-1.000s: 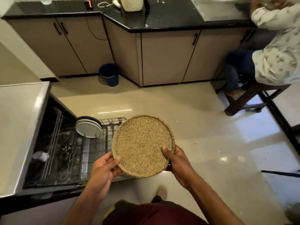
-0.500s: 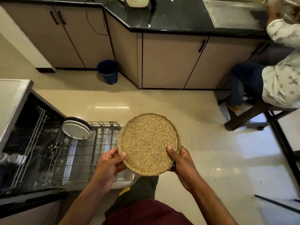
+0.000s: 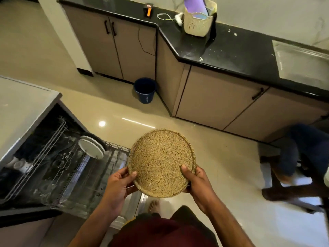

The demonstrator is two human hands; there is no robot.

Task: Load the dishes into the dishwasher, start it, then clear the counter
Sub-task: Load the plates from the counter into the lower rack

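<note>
Speckled tan plate (image 3: pixel 161 162), round and rimmed, sits gripped by the left hand (image 3: pixel 119 184) and right hand (image 3: pixel 196 181) above the glossy floor (image 3: pixel 222 157), beside the open dishwasher (image 3: pixel 58 157); black tabletop (image 3: pixel 231 49) behind.

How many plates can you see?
3, maybe more. One speckled plate is held by both hands, left and right. Two plates, white and dark, stand in the dishwasher rack; more may be hidden between them.
</note>
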